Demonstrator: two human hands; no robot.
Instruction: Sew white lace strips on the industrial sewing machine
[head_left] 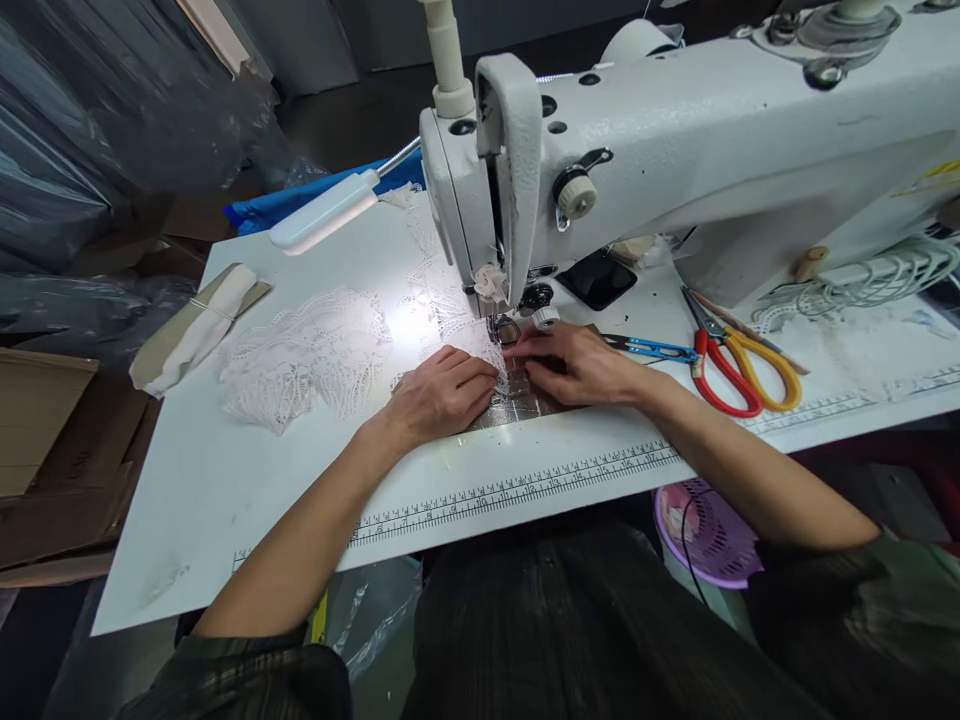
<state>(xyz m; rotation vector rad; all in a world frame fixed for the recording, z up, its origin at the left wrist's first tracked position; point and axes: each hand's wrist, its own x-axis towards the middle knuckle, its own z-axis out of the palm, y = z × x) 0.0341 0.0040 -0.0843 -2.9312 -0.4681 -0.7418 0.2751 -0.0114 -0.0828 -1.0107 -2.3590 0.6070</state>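
White lace trim (493, 352) lies under the presser foot (506, 330) of a white sewing machine (697, 130). My left hand (446, 392) rests flat on the lace just left of the foot, fingers extended and side by side. To the right of the foot, my right hand (574, 365) has its fingertips closed at the lace's edge; the exact grip is partly hidden. Both hands are over the metal needle plate (517, 408). More lace (307, 350) lies in a loose heap on the left of the table, and a strip runs behind the needle.
Blue thread snips (651, 348) and red-and-yellow scissors (739, 365) lie right of my right hand. A black phone-like object (598, 280) sits behind it. A lit lamp (326, 212), a tied white bundle (199, 325) and a printed ruler (517, 490) are on the table. A purple basket (712, 540) stands below.
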